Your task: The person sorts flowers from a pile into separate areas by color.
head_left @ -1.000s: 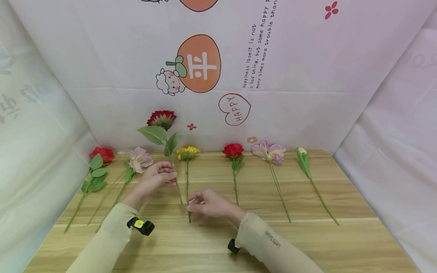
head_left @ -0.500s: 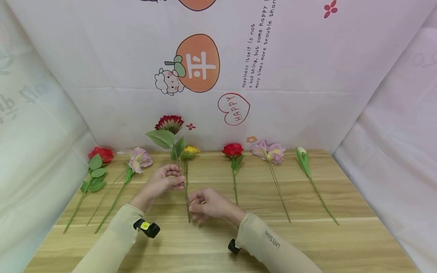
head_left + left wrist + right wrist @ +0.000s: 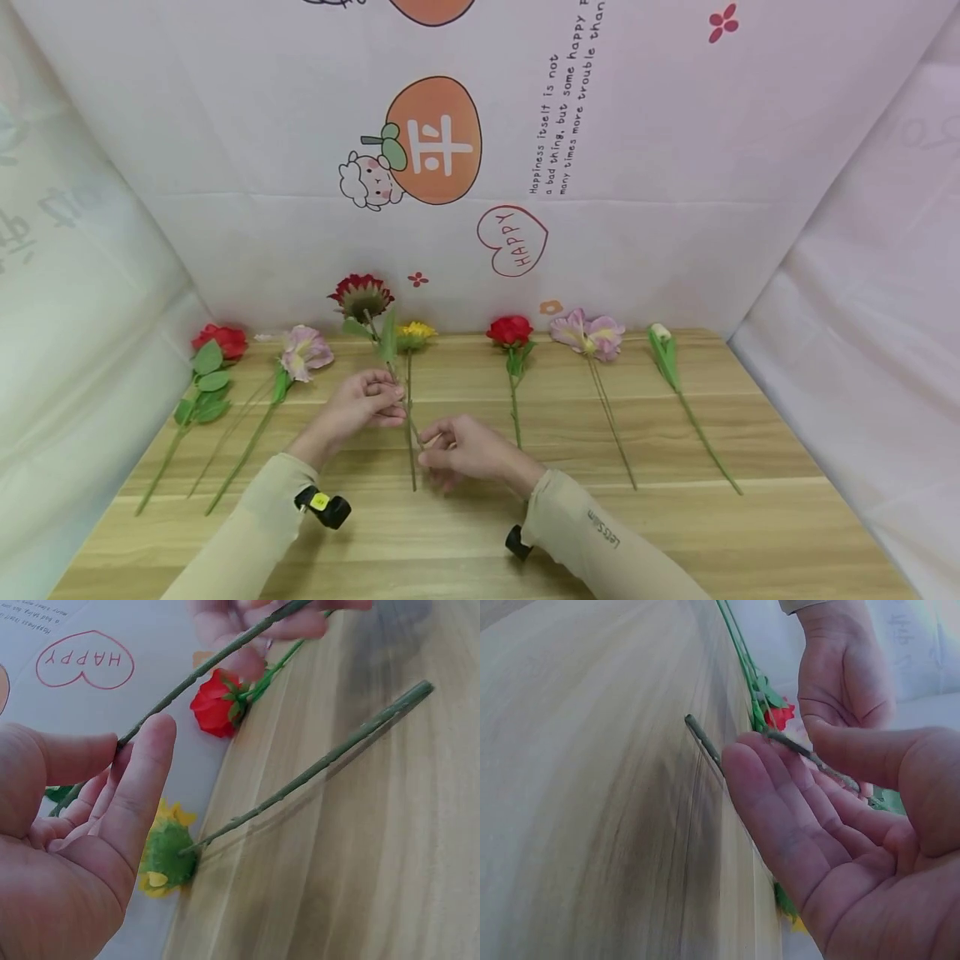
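A dark red flower (image 3: 363,293) with a green stem and leaves is held up at a tilt, its bloom seen from below near the back cloth. My left hand (image 3: 367,402) pinches its stem between thumb and fingers. At the lower end of that stem, my right hand (image 3: 471,450) has its thumb against the stem and its fingers beneath; the cut end pokes out past the thumb in the right wrist view. A yellow flower (image 3: 415,335) lies on the table just behind, its stem (image 3: 322,761) running under the held one.
On the wooden table (image 3: 540,542) lie a red rose (image 3: 221,342) and a pale pink flower (image 3: 306,352) at left. A red rose (image 3: 510,332), another pink flower (image 3: 588,335) and a white tulip (image 3: 660,333) lie right. White printed cloth (image 3: 637,167) surrounds the table.
My left hand has moved slightly right with the dark red flower, whose bloom has tipped lower. Its stem's lower end has swung right to my right hand, which has stayed nearly in place.
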Demonstrator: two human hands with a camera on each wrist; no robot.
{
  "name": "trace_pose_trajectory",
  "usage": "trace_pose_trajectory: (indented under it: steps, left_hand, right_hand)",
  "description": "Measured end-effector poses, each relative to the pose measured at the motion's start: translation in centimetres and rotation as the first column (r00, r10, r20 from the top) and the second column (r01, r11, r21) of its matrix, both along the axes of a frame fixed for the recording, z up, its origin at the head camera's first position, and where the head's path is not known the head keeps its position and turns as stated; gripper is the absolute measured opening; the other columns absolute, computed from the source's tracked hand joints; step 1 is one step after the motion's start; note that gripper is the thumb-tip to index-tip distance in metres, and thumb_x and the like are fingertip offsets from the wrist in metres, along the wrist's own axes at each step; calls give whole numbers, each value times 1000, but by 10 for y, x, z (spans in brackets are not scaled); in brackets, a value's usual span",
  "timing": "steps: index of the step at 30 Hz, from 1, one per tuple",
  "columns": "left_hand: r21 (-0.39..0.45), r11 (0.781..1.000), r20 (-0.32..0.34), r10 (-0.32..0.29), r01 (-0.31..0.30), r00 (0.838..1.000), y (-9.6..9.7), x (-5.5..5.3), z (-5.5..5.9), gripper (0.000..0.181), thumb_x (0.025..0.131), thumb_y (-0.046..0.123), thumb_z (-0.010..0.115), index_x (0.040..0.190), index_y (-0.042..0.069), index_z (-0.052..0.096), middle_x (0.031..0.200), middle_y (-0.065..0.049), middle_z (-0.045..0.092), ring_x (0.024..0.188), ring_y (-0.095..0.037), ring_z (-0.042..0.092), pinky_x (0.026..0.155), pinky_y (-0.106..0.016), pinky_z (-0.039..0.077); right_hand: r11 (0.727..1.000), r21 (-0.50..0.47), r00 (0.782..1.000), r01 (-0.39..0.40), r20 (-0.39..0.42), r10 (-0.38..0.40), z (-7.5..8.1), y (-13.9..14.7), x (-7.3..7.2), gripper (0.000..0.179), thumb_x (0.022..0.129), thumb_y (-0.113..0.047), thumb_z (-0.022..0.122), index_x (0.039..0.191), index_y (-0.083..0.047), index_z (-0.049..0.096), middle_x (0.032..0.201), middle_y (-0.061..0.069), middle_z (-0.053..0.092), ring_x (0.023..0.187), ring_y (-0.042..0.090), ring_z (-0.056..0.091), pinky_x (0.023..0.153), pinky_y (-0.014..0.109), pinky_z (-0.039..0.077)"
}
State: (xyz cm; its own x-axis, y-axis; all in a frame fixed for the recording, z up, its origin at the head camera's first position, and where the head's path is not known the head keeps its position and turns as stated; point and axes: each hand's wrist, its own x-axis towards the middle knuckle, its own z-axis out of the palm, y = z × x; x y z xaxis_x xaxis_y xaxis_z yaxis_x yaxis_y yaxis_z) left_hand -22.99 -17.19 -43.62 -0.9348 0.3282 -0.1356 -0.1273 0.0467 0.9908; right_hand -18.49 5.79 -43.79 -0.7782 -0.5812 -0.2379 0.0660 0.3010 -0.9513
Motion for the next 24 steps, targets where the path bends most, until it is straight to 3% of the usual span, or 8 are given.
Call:
trace_pose_trajectory:
  steps: [5, 14, 24]
  left_hand:
    - [7, 1000, 14, 2, -2, 1000, 4, 3, -2, 42, 102, 7, 60, 132, -15, 39, 117, -31, 59, 84, -21, 71, 82, -36, 61]
    - [-55, 998, 15, -14, 15, 1000, 4, 3, -1, 31, 103, 11, 61, 124, -8, 48, 98, -13, 67, 87, -24, 71, 72, -31, 62]
    - [-119, 992, 7, -32, 33, 999, 3, 2, -4, 34, 105, 15, 57, 123, -11, 49, 104, -20, 67, 81, -18, 67, 69, -29, 60]
  right_hand:
    - [1000, 3, 1000, 26, -15, -26, 0, -2, -2, 34, 97, -6, 69, 127, 8, 60, 96, 16, 71, 79, 30, 71, 63, 39, 63]
    - [998, 29, 998, 48, -31, -47, -1, -2, -3, 25, 95, -2, 70, 117, 8, 65, 90, 7, 67, 69, 20, 66, 61, 37, 62]
    - [998, 47, 998, 46, -34, -45, -4, 2, -5, 22, 95, -3, 71, 113, 7, 65, 90, 8, 66, 67, 17, 63, 60, 36, 62]
